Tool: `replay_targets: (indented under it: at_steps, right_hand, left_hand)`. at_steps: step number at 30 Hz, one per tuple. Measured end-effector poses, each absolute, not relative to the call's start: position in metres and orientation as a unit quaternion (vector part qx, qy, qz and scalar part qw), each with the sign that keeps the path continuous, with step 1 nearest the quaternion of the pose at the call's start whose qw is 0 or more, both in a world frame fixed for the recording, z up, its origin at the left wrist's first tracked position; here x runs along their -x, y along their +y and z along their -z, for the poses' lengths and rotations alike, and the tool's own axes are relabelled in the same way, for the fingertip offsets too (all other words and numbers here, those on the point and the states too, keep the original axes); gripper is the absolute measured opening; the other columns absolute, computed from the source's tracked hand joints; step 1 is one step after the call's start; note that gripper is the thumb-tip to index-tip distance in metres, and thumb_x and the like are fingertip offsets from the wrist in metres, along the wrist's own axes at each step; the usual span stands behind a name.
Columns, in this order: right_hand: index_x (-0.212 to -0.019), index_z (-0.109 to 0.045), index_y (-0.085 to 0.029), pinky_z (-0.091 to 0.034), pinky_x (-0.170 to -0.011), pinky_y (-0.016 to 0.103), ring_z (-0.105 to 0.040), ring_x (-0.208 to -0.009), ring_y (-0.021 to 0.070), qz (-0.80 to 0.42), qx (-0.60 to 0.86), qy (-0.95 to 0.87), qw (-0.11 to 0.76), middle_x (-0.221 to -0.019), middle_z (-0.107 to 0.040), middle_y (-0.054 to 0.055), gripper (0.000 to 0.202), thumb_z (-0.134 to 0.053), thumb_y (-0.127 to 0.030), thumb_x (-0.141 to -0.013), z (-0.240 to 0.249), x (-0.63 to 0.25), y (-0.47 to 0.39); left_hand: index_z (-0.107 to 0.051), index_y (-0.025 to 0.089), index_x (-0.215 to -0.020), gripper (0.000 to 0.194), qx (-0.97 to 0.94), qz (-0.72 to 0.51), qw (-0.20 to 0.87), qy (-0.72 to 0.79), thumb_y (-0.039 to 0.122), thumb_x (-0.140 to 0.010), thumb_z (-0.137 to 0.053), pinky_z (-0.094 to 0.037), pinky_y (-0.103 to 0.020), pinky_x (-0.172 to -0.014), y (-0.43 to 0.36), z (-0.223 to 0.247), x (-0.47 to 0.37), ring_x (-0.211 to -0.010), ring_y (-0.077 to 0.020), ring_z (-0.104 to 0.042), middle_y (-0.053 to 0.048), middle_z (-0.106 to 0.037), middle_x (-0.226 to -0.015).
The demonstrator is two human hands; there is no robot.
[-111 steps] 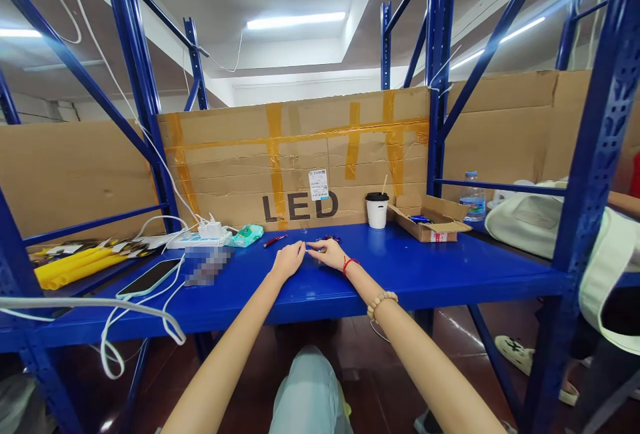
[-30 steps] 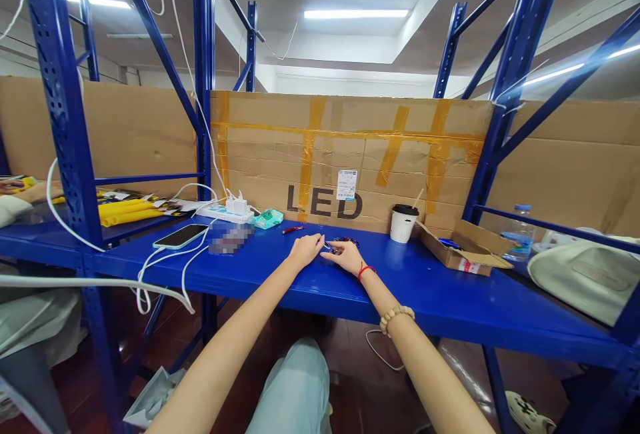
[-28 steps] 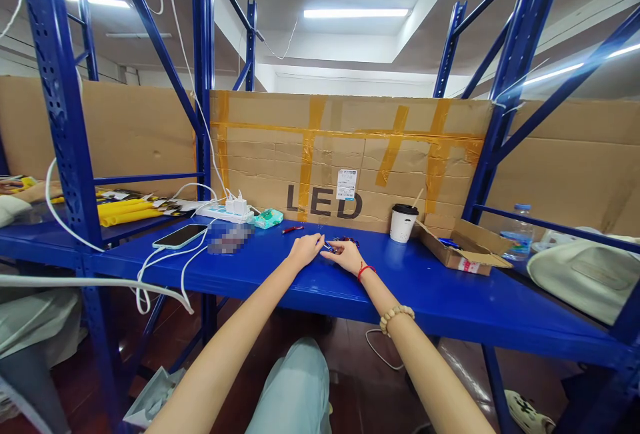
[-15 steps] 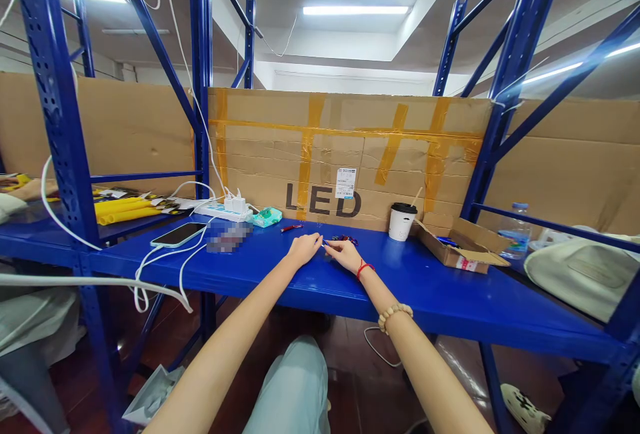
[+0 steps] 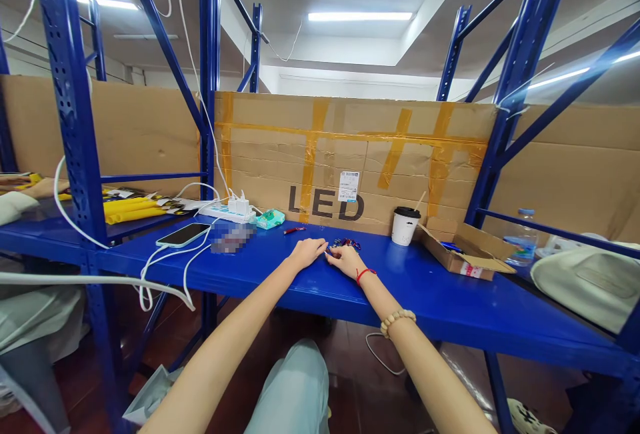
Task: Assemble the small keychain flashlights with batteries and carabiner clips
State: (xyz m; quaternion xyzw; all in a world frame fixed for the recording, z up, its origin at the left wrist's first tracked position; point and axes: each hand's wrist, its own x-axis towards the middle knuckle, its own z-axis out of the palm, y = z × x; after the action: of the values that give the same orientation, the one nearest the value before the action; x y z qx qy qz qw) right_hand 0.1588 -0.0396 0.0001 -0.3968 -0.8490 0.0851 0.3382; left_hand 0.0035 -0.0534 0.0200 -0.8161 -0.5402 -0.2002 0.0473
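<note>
On the blue table (image 5: pixel 400 294), my left hand (image 5: pixel 307 253) and my right hand (image 5: pixel 346 261) meet near the middle, with their fingertips almost touching. The fingers of both are pinched together around something too small to make out. Just behind my right hand lies a small pile of dark red and blue pieces (image 5: pixel 351 243). A red pen-like item (image 5: pixel 295 230) rests on the table beyond my left hand.
At the left are a phone (image 5: pixel 183 235) with white cables, a power strip (image 5: pixel 227 212), a green packet (image 5: pixel 271 219) and yellow items (image 5: pixel 133 211). A lidded cup (image 5: pixel 405 226) and an open cardboard box (image 5: pixel 467 257) stand at the right. Another person's hand shows far left.
The view has shifted slightly, so the scene sits a little further right and lower. My right hand's fingers have bent more, and both hands remain close together.
</note>
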Motion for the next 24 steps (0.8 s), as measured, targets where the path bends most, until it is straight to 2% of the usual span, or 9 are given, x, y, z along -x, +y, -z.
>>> replay_targets:
  at_steps: [7,14,24]
  right_hand:
    - [-0.050,-0.059,-0.017,-0.036,-0.051,0.022,-0.050,-0.048,0.0119,-0.095,0.394,-0.849,0.339,-0.051,-0.063,0.002,0.030,-0.048,-0.033,-0.074,-0.0005,-0.1583,-0.0400]
    - [-0.048,-0.055,-0.016,-0.034,-0.048,0.021,-0.046,-0.045,0.0103,-0.102,0.391,-0.849,0.339,-0.049,-0.060,0.001,0.031,-0.045,-0.031,-0.073,0.0004,-0.1587,-0.0390]
    - [-0.043,-0.046,-0.016,-0.023,-0.044,0.022,-0.030,-0.043,0.0084,-0.061,0.401,-0.837,0.367,-0.038,-0.037,-0.004,0.032,-0.043,-0.027,-0.073,0.0004,-0.1574,-0.0348]
  left_hand:
    - [-0.057,0.024,-0.091,0.032,0.828,0.189,0.051,-0.526,0.035,-0.091,-0.028,-0.041,-0.025,-0.071,-0.0562,-0.0216,-0.0036,-0.091,-0.0203,-0.059,-0.004,-0.065,-0.093]
    - [-0.057,0.022,-0.090,0.033,0.830,0.180,0.056,-0.525,0.035,-0.091,-0.027,-0.041,-0.027,-0.071,-0.0566,-0.0216,-0.0053,-0.090,-0.0220,-0.060,-0.006,-0.065,-0.091]
    - [-0.057,0.020,-0.091,0.034,0.825,0.184,0.059,-0.532,0.034,-0.091,-0.025,-0.042,-0.029,-0.075,-0.0519,-0.0186,-0.0077,-0.092,-0.0223,-0.059,-0.007,-0.064,-0.095]
